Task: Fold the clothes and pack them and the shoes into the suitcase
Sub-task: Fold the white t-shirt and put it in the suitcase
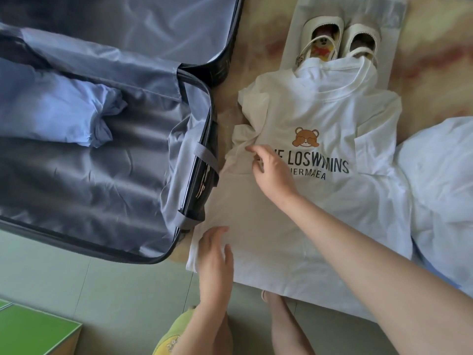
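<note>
A white T-shirt [320, 201] with a bear print and black lettering lies face up on the floor, its left sleeve folded inward. My right hand [271, 170] pinches the fabric at the shirt's left side, beside the lettering. With straight fingers, my left hand [215, 252] rests flat on the bottom left corner of the hem. The open suitcase [194, 160] with grey lining lies to the left, a folded blue garment [58, 114] inside it. A pair of cream shoes [337, 39] stands beyond the shirt's collar.
A heap of white cloth [442, 190] lies to the right of the shirt. A green box [33, 331] sits at the lower left. My knees and a yellow garment [174, 336] are at the bottom edge.
</note>
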